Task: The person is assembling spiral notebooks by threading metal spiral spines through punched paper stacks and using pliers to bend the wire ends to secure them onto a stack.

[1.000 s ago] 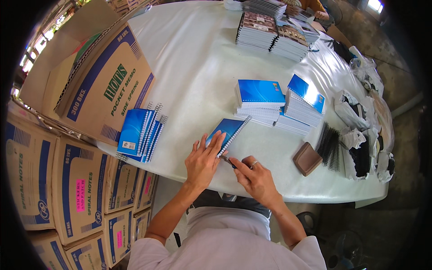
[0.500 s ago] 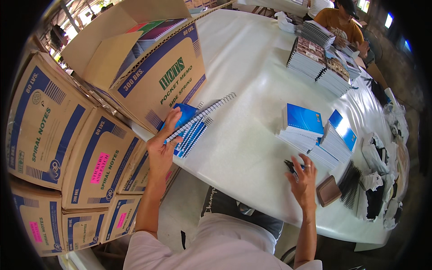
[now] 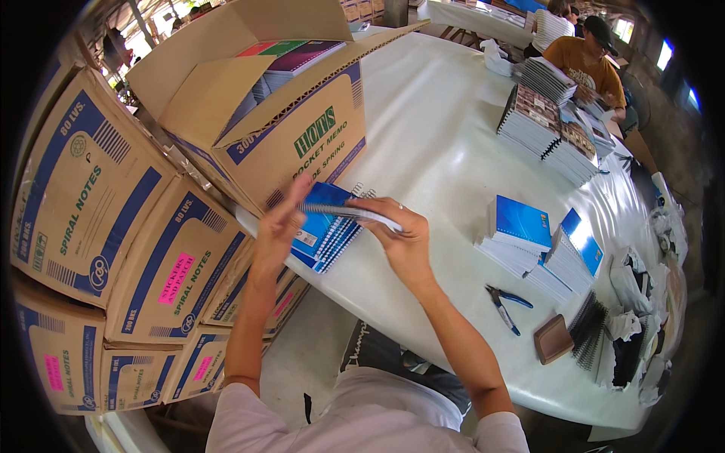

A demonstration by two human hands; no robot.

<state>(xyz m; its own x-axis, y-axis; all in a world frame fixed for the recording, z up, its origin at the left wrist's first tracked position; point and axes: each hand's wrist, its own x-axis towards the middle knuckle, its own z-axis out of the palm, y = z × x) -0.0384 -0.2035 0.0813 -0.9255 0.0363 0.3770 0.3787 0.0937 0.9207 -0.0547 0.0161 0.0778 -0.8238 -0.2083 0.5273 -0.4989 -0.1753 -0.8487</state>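
Note:
A spiral notebook (image 3: 349, 212) is held nearly edge-on between my hands, its coil along the upper edge. My right hand (image 3: 400, 232) grips its right end, thumb and fingers pressed against it. At the other end my left hand (image 3: 278, 230) has its fingers closed about the notebook, one finger raised and a little blurred. Beneath them lies a stack of blue spiral notebooks (image 3: 326, 245) at the table edge, with loose coil ends sticking out on its far side. Cutting pliers (image 3: 504, 308) with dark blue handles rest on the table, right of my right forearm.
An open cardboard carton (image 3: 332, 147) of notebooks stands behind the stack; closed cartons (image 3: 162, 264) are piled at left. Rightward on the table (image 3: 423, 136) are blue notebook piles (image 3: 521, 219), a brown case (image 3: 553, 339) and black coils (image 3: 589, 328). Another person (image 3: 578, 64) sits at far right.
My right hand has left the pliers, now lying on the table, and moved left to grip the notebook. The notebook has turned from slanting upward to nearly level.

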